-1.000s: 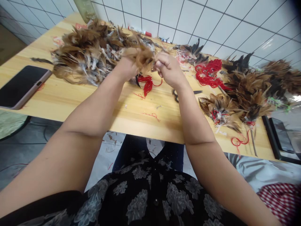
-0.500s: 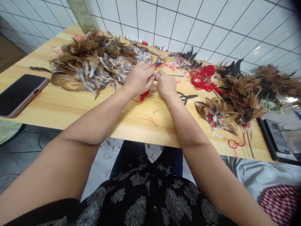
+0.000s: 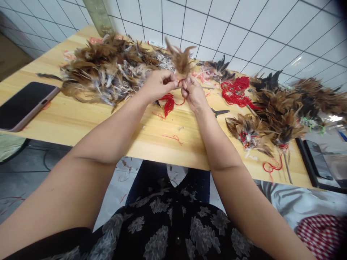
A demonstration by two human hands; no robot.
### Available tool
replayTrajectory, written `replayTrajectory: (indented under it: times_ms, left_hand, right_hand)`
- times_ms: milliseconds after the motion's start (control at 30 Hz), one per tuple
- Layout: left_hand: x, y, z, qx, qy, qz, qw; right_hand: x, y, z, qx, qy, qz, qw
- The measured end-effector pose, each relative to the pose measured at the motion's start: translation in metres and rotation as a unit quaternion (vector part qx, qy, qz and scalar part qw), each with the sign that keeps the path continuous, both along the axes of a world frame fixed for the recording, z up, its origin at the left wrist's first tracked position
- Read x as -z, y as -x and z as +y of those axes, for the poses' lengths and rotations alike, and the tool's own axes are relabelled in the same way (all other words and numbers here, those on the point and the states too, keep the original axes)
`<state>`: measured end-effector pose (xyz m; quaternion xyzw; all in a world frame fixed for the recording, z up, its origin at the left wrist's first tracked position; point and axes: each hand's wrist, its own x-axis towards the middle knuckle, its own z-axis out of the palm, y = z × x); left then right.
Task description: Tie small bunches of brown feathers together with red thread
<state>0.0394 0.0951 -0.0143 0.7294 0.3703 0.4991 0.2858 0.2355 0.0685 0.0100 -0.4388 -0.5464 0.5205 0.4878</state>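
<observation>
Brown feather tuft (image 3: 180, 61) stands up at 12 o'clock from the person's hands, its base pinched just above them. The left hand (image 3: 158, 86) and right hand (image 3: 193, 94) are close together, with the thumbs and fingertips of each closed on that base. The fingers hide most of it, so how the two grips share the tuft is hard to make out. A fine red thread (image 3: 176, 102) loops from the hands down to a red tuft of loose thread at the left hand's 5 o'clock.

On the pale wooden table (image 3: 114, 124), a large heap of brown feathers (image 3: 105, 76) lies at 10 o'clock, and a black phone (image 3: 24, 106) lies further out at 9 o'clock. A tangle of red thread (image 3: 235, 92) sits at 2 o'clock from the right hand, and black-handled scissors (image 3: 219, 112) lie at 4 o'clock. Beyond them, a feather bunch tied with red (image 3: 248, 133) is partly cut off by nothing but neighbouring plumes. By the white tiled wall (image 3: 244, 32), a marker with a red cap (image 3: 155, 44) has lettering too small to read.
</observation>
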Motion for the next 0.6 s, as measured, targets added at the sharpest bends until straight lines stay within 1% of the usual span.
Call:
replayTrajectory:
  times_ms: [100, 167, 233, 333, 400, 467, 533, 600]
  left_hand:
    - [-0.004, -0.007, -0.011, -0.051, -0.076, 0.067, 0.994]
    - [-0.007, -0.009, -0.015, -0.056, -0.109, 0.079, 0.989]
    - [-0.009, -0.01, -0.015, -0.042, -0.117, 0.073, 0.99]
    - [-0.008, -0.009, -0.014, 0.014, -0.099, 0.048, 0.994]
    - [-0.005, -0.008, -0.011, 0.059, -0.066, 0.017, 0.996]
    - [-0.001, -0.008, -0.008, 0.088, -0.031, -0.026, 0.995]
    - [0.001, -0.009, -0.005, 0.078, -0.009, -0.058, 0.995]
    - [0.001, -0.01, -0.004, 0.048, 0.007, -0.065, 0.997]
  right_hand:
    - [-0.012, 0.009, -0.019, 0.046, 0.126, 0.108, 0.985]
    - [-0.019, 0.013, -0.028, 0.052, 0.187, 0.151, 0.969]
    - [-0.022, 0.016, -0.033, 0.045, 0.231, 0.184, 0.954]
    - [-0.025, 0.02, -0.036, 0.031, 0.274, 0.215, 0.937]
    - [-0.027, 0.022, -0.037, 0.024, 0.291, 0.226, 0.93]
    - [-0.031, 0.024, -0.038, 0.012, 0.298, 0.231, 0.926]
    - [-0.036, 0.024, -0.041, -0.004, 0.306, 0.235, 0.923]
    - [-0.041, 0.024, -0.044, -0.023, 0.314, 0.237, 0.919]
